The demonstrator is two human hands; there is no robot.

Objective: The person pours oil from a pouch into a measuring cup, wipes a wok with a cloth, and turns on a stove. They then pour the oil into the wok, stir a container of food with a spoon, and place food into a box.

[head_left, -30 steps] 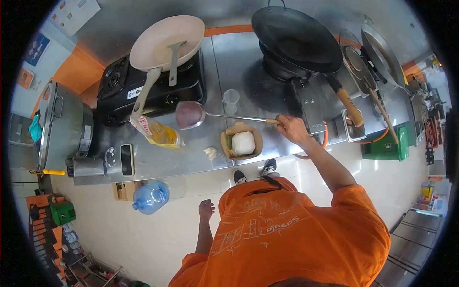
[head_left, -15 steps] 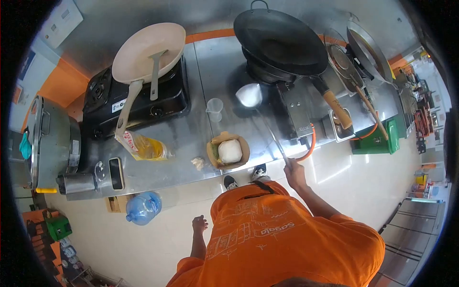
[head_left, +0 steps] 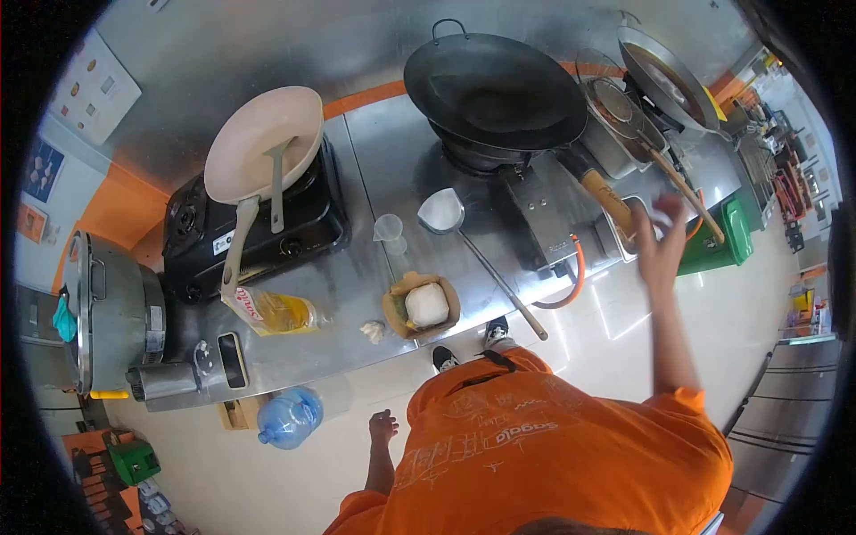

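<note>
My right hand (head_left: 660, 241) is raised with its fingers apart, close to the wooden handle (head_left: 608, 205) of a black wok (head_left: 495, 94); it looks slightly blurred. The wok sits on a burner at the back of the steel counter. A long-handled ladle (head_left: 499, 275) lies on the counter, its bowl toward the wok and its wooden end jutting past the front edge. Low beside my body hangs my left hand (head_left: 383, 428), empty, with loosely bent fingers. On the front edge stands a brown paper-lined box (head_left: 392, 312) holding a white rounded lump (head_left: 427, 306).
A cream pan (head_left: 241, 169) with a spatula (head_left: 277, 187) rests on a black gas stove (head_left: 312, 223). Nearby are a clear measuring cup (head_left: 389, 230), an oil pouch (head_left: 276, 312) and a phone (head_left: 232, 360). A blue water bottle (head_left: 292, 417) is on the floor. Orange hose (head_left: 578, 276) hangs over the edge.
My right hand has let go of the ladle, leaving it on the counter, and moved right and up toward the wok handle. The head view has shifted slightly.
</note>
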